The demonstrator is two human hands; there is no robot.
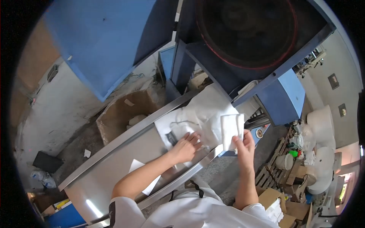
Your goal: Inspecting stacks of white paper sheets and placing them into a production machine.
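- Far left: a black flat object (48, 161) lies on the floor, a clear plastic bag (45, 179) just beside it; a white paper scrap (87, 153) lies nearer the counter.
- Upper left: a large blue panel (110, 41) hangs over the scene, its lower corner pointing down.
- Below the panel: an open cardboard box (110, 119) stands behind the counter; contents partly hidden, too dim to name.
- Centre left: a metal counter (110, 167) with raised rims runs diagonally; a white sheet (152, 187) lies on it, partly under the left forearm.
- Centre: the left hand (184, 148) rests palm down on a crumpled white film (207, 104), fingers bent and a little apart; cannot tell whether they pinch it. Film lies across the counter, left edge sawtoothed, a dark grey strip (171, 137) showing near that edge.
- Right of centre: the right hand (245, 147) grips a folded white piece (229, 129) by its lower right side, thumb on the near face. The piece stands upright over the film's right end; material unclear.
- Above: a dark round opening (247, 30) with a thin red rim, set in a blue machine.
- Right: a wooden pallet (269, 165), a white bucket (284, 162), large white rolls (321, 129).
- Lower right: open cardboard cartons (269, 197), white material inside one.
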